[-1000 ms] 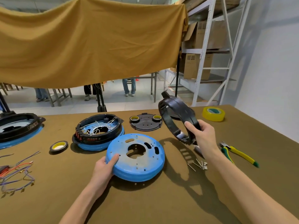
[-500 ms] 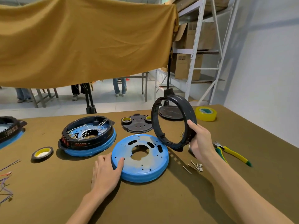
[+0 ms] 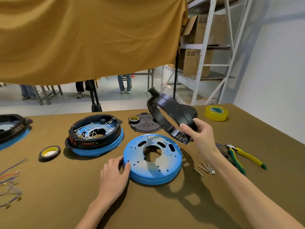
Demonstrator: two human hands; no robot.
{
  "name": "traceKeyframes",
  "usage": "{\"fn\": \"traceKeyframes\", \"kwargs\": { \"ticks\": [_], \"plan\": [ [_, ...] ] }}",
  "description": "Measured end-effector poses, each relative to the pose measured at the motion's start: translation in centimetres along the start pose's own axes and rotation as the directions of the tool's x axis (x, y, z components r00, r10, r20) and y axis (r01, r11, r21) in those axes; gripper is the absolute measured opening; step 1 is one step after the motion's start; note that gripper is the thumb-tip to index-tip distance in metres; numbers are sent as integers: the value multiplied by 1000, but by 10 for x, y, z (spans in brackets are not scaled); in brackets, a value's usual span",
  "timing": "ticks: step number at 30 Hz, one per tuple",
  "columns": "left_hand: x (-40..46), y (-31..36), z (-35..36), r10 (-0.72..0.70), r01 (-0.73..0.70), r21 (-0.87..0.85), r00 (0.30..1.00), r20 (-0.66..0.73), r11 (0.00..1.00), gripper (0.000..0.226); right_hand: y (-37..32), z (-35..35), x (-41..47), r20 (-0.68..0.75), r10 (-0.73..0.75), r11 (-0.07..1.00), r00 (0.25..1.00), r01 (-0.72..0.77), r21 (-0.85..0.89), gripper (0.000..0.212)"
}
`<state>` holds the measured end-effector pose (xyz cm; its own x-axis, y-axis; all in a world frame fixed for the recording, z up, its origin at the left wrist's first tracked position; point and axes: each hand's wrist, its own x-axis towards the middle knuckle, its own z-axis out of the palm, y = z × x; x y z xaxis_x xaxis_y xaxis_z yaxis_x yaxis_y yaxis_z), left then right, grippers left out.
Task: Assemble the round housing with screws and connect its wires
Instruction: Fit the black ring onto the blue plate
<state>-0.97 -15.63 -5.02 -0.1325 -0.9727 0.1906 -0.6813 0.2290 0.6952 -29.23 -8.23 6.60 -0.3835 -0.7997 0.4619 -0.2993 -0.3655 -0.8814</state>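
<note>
your right hand (image 3: 200, 138) grips the black ring (image 3: 171, 115), fingers curled round its near rim, holding it tilted in the air above the blue disc's (image 3: 152, 160) far right side. your left hand (image 3: 113, 174) rests on the bench (image 3: 49, 204), thumb and fingertips pinching the disc's left edge. the disc lies flat mid-bench. screws (image 3: 204, 168) lie just right of it, pliers (image 3: 242, 154) toward the right edge. a wired housing (image 3: 95, 134) sits left of the disc, loose wires (image 3: 9, 182) at the left edge, yellow tape (image 3: 216, 113) at the far right corner.
</note>
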Motion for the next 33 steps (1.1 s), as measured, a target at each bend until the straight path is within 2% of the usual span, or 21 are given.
{"fn": "traceKeyframes", "kwargs": {
  "ticks": [3,6,8,11,15,18,20,22,24,26,27,29,33],
  "plan": [
    [0,1,-2,-5,4,-85,1000,-14,996,43,4,9,-25,153,-54,966,987,90,-242,18],
    [3,1,-8,-31,22,-364,999,-19,931,44,18,21,-47,314,-90,853,945,236,-466,20],
    [1,0,-15,-28,22,-539,1000,-3,842,55,28,25,-60,413,-120,793,903,337,-507,20],
    [1,0,-20,15,20,-624,999,51,781,73,37,29,-69,501,-158,707,851,451,-544,18],
    [1,1,-17,70,16,-606,991,118,795,62,37,36,-73,552,-131,708,824,467,-530,20],
    [3,0,-14,47,27,-563,992,116,826,61,33,32,-71,482,-109,768,870,382,-515,27],
    [5,-1,-14,35,44,-570,991,128,821,61,32,28,-64,296,-166,766,941,312,-562,28],
    [8,1,-15,27,76,-605,987,159,793,45,34,24,-48,52,-169,735,984,161,-658,32],
    [14,5,-14,-7,120,-613,983,183,781,26,35,20,-29,-109,71,732,991,-126,-670,50],
    [18,7,-13,-45,137,-598,985,166,790,21,40,18,-17,-97,347,728,933,-333,-599,62],
    [19,6,-12,-57,136,-587,987,151,798,21,44,18,-16,-54,419,735,907,-373,-566,63],
    [18,3,-12,-61,121,-569,990,123,813,18,54,18,-20,2,450,753,893,-378,-539,62],
    [14,-1,-12,-54,102,-571,993,101,814,15,64,11,-22,-18,457,783,889,-412,-466,65]
  ]
}}
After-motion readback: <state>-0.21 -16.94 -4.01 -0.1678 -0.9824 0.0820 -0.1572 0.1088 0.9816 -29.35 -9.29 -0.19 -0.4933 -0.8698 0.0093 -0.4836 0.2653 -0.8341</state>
